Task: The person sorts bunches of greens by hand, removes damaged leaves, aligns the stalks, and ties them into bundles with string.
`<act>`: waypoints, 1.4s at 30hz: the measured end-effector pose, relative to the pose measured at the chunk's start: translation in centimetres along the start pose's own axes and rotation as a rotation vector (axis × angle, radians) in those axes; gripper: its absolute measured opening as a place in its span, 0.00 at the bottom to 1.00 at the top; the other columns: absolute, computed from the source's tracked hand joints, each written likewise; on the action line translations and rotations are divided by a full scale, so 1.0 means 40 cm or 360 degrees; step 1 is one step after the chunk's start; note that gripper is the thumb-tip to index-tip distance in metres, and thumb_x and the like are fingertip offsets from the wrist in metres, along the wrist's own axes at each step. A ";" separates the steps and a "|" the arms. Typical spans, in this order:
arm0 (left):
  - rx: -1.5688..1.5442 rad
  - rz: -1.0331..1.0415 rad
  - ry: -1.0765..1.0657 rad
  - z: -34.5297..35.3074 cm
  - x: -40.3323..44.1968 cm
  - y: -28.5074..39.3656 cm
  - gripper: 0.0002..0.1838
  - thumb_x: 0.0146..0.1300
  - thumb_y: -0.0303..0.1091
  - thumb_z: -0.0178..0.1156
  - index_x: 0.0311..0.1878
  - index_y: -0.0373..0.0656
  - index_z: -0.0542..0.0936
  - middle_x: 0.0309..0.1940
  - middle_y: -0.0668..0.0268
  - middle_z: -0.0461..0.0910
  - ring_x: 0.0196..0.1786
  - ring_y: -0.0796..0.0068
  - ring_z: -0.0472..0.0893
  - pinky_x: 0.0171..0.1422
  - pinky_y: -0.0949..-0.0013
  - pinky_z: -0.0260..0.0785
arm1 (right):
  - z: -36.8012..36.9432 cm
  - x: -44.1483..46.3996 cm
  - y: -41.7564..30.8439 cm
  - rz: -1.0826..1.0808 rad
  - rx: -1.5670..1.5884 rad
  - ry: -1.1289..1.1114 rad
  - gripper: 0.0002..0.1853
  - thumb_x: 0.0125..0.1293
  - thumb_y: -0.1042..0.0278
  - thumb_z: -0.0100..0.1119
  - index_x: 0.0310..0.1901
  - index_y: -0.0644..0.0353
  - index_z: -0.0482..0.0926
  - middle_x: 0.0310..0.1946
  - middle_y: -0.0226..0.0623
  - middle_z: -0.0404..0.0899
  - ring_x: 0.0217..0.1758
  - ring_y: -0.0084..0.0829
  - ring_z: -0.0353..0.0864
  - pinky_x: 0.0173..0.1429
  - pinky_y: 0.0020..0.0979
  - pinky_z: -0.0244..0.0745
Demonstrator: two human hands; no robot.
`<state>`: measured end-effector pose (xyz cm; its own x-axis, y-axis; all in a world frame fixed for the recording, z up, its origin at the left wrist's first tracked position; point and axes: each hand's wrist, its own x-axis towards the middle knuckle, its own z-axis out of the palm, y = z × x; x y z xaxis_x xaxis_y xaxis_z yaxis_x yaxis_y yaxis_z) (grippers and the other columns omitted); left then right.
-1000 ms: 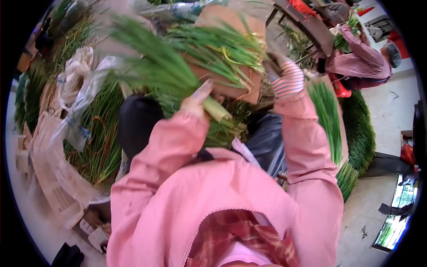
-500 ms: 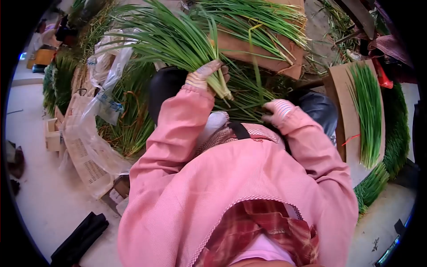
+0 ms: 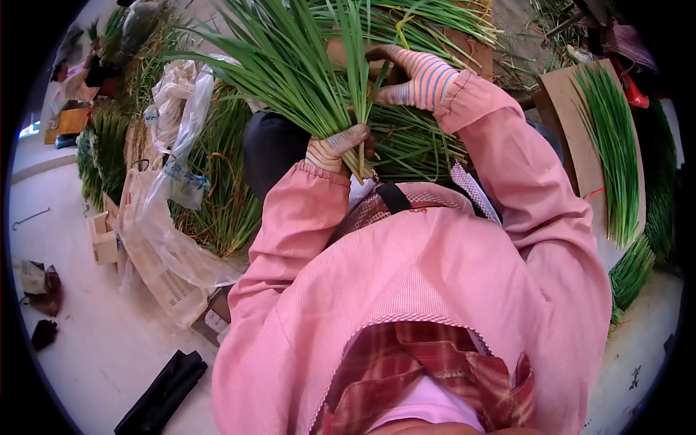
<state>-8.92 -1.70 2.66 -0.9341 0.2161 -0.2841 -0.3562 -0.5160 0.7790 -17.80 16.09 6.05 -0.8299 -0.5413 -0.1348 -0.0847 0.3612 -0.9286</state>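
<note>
Wrapped round the lower stems of a bunch of long green leafy stalks (image 3: 290,65), my left hand (image 3: 338,147) wears a striped glove with a grey palm. The leaves fan up and to the left. My right hand (image 3: 417,76), in a similar striped glove, is at the right side of the bunch, its thumb and fingers curved apart around the edge leaves. Loose green stalks (image 3: 413,145) lie below it, over my lap. Behind the hands, more stalks with pale ends (image 3: 442,25) rest on a brown board (image 3: 467,47).
At the right, a neat green bundle (image 3: 612,152) lies on a cardboard-covered board (image 3: 569,109). On the left are a pale crate (image 3: 170,286), a clear plastic bag (image 3: 177,181) and a heap of stalks (image 3: 217,167). Part of another person's checked sleeve (image 3: 631,43) shows at the upper right.
My right hand has risen from the loose stalks over my lap to the right side of the held bunch. My left hand still holds the bunch, now slightly lower and more upright.
</note>
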 end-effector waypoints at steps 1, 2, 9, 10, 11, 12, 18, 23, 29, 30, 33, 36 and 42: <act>-0.0014 -0.0019 0.0006 0.003 -0.004 0.000 0.20 0.41 0.28 0.67 0.40 0.41 0.72 0.23 0.64 0.73 0.21 0.69 0.73 0.22 0.69 0.68 | 0.004 -0.011 -0.016 0.0075 -0.0163 -0.0022 0.30 0.45 0.64 0.66 0.51 0.60 0.66 0.35 0.36 0.76 0.35 0.23 0.72 0.39 0.25 0.68; -0.0022 -0.0030 0.0034 0.009 -0.005 -0.004 0.20 0.41 0.28 0.66 0.40 0.41 0.72 0.23 0.64 0.73 0.21 0.69 0.73 0.22 0.69 0.68 | 0.005 -0.018 -0.027 0.0149 -0.0327 -0.0040 0.28 0.44 0.64 0.67 0.49 0.60 0.69 0.33 0.35 0.76 0.34 0.21 0.71 0.37 0.24 0.68; 0.0033 0.0009 0.0022 0.012 -0.012 -0.018 0.20 0.41 0.29 0.66 0.40 0.39 0.72 0.22 0.64 0.73 0.20 0.69 0.73 0.21 0.70 0.67 | 0.013 -0.023 -0.040 0.0321 -0.0035 -0.0277 0.23 0.45 0.66 0.65 0.45 0.61 0.73 0.31 0.29 0.77 0.29 0.19 0.69 0.33 0.22 0.66; 0.0030 -0.0034 -0.0037 0.001 -0.008 -0.021 0.20 0.42 0.29 0.65 0.40 0.38 0.72 0.22 0.64 0.72 0.20 0.69 0.73 0.21 0.70 0.66 | 0.021 -0.019 -0.013 0.0310 0.0018 -0.0273 0.22 0.46 0.68 0.64 0.46 0.61 0.73 0.33 0.29 0.77 0.30 0.18 0.70 0.34 0.22 0.67; 0.0028 -0.0078 -0.0098 -0.005 -0.005 -0.022 0.19 0.42 0.30 0.65 0.39 0.38 0.72 0.21 0.64 0.72 0.19 0.69 0.73 0.21 0.71 0.66 | 0.021 -0.022 0.003 0.0308 0.0017 -0.0273 0.22 0.46 0.68 0.64 0.46 0.61 0.73 0.33 0.29 0.77 0.30 0.18 0.70 0.34 0.22 0.67; 0.0004 -0.0083 -0.0081 0.001 -0.010 -0.020 0.18 0.42 0.30 0.64 0.39 0.37 0.73 0.20 0.64 0.72 0.19 0.69 0.72 0.21 0.71 0.66 | 0.020 -0.026 0.008 0.0242 0.0059 -0.0246 0.22 0.46 0.69 0.64 0.46 0.60 0.73 0.34 0.29 0.78 0.31 0.18 0.70 0.34 0.22 0.67; -0.0046 -0.0265 0.0106 -0.008 -0.023 0.000 0.20 0.41 0.26 0.66 0.41 0.40 0.73 0.24 0.64 0.75 0.22 0.69 0.75 0.23 0.67 0.69 | 0.024 -0.067 -0.046 -0.0066 -0.0630 -0.0084 0.17 0.52 0.66 0.58 0.45 0.59 0.74 0.32 0.45 0.77 0.35 0.37 0.78 0.40 0.29 0.71; -0.0117 -0.0336 0.0143 -0.027 -0.032 0.027 0.18 0.43 0.29 0.65 0.40 0.40 0.73 0.24 0.64 0.75 0.22 0.71 0.74 0.24 0.69 0.68 | 0.035 -0.054 -0.024 -0.0293 -0.0844 0.0088 0.13 0.52 0.67 0.57 0.41 0.59 0.74 0.30 0.47 0.77 0.35 0.45 0.76 0.38 0.33 0.72; -0.0844 -0.0325 -0.0172 -0.052 -0.107 0.137 0.13 0.52 0.27 0.57 0.41 0.36 0.69 0.24 0.69 0.68 0.24 0.82 0.65 0.30 0.76 0.61 | -0.016 -0.021 0.134 -0.0134 -0.0929 0.0543 0.09 0.52 0.68 0.57 0.35 0.60 0.72 0.26 0.47 0.75 0.31 0.47 0.74 0.33 0.36 0.70; -0.0991 -0.0147 -0.0272 -0.044 -0.111 0.179 0.13 0.50 0.27 0.58 0.40 0.36 0.70 0.25 0.69 0.69 0.24 0.81 0.66 0.32 0.74 0.62 | -0.014 -0.028 0.162 -0.0234 -0.1007 0.0534 0.09 0.54 0.66 0.56 0.33 0.60 0.73 0.24 0.47 0.74 0.30 0.47 0.74 0.32 0.36 0.70; -0.1487 0.0232 -0.0541 -0.077 -0.096 0.327 0.13 0.48 0.25 0.59 0.38 0.38 0.71 0.25 0.70 0.70 0.27 0.79 0.69 0.34 0.72 0.64 | 0.039 -0.103 0.209 -0.0222 -0.1143 0.0159 0.08 0.52 0.65 0.55 0.32 0.59 0.74 0.24 0.47 0.73 0.30 0.47 0.74 0.32 0.36 0.70; -0.1069 0.0817 -0.0348 -0.113 -0.075 0.418 0.14 0.49 0.26 0.58 0.42 0.37 0.72 0.30 0.69 0.74 0.33 0.76 0.72 0.39 0.70 0.67 | 0.098 -0.195 0.252 0.0203 -0.1069 -0.0682 0.09 0.51 0.66 0.53 0.34 0.57 0.76 0.29 0.47 0.76 0.34 0.45 0.76 0.38 0.37 0.71; -0.0683 0.0596 -0.0288 -0.078 -0.003 0.295 0.19 0.48 0.33 0.63 0.46 0.47 0.74 0.31 0.76 0.74 0.33 0.76 0.72 0.43 0.68 0.65 | -0.022 -0.198 0.174 0.0007 -0.0959 0.0497 0.08 0.52 0.65 0.56 0.29 0.59 0.74 0.21 0.45 0.72 0.27 0.44 0.74 0.32 0.35 0.69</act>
<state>-13.08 -10.38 10.14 -0.9928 0.0728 0.0955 -0.0152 -0.8649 0.5016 -12.29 23.58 0.95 -0.9436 -0.3269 0.0518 -0.2982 0.7720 -0.5613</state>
